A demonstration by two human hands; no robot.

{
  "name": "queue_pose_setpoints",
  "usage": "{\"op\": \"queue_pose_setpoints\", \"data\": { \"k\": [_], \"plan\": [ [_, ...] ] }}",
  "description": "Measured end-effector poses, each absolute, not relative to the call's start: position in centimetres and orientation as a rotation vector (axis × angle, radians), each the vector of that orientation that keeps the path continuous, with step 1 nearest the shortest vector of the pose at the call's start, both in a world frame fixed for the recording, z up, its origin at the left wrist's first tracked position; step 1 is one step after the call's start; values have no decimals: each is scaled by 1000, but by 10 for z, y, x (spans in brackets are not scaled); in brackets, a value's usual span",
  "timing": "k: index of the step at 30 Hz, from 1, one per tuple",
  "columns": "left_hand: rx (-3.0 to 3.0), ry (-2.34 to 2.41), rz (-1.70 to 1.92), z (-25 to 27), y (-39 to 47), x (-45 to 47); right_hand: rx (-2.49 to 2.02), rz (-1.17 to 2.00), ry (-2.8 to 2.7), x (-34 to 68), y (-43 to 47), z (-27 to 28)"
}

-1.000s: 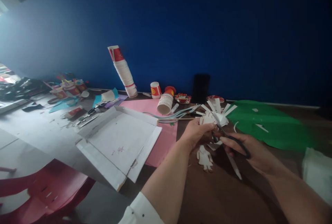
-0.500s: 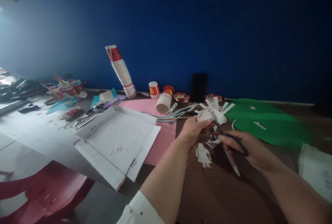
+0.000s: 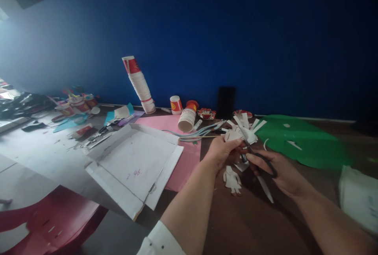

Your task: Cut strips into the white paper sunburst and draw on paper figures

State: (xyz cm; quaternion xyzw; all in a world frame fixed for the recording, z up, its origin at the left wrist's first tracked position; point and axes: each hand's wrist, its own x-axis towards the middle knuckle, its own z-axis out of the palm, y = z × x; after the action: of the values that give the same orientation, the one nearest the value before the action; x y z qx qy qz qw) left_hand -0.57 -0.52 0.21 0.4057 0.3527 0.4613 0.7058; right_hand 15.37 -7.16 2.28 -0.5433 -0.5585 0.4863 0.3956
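My left hand point(image 3: 220, 152) pinches the edge of a white paper piece point(image 3: 234, 133) between thumb and fingers. My right hand point(image 3: 285, 173) has its fingers through the dark handles of a pair of scissors point(image 3: 272, 165). The blades point up and left, against the paper by my left thumb. Behind it a white paper cup cut into strips point(image 3: 256, 126) fans out; I cannot tell where it and the held piece part. On the brown table below lies a white figure-shaped cut-out point(image 3: 232, 180). A long white paper strip point(image 3: 265, 190) shows under my right hand.
A white box lid point(image 3: 147, 156) overlaps pink paper point(image 3: 189, 164) on the left. Paper cups stand in a tall leaning stack point(image 3: 140, 85) by the blue wall. Green sheet point(image 3: 313, 148) lies right, a white bag point(image 3: 358, 200) nearer. A red chair point(image 3: 59, 223) is lower left.
The view has shifted slightly, so most things sit a little lower. My right hand and the scissors have moved slightly left toward the paper. Both holds are unchanged.
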Motion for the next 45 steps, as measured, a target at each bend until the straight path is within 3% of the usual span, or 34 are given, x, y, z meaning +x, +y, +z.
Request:
{"op": "queue_pose_setpoints", "data": {
  "k": [45],
  "plan": [
    [887,748,1040,8,-5,-8,-1434,1192,-1498,156,-75,39]
  ]
}}
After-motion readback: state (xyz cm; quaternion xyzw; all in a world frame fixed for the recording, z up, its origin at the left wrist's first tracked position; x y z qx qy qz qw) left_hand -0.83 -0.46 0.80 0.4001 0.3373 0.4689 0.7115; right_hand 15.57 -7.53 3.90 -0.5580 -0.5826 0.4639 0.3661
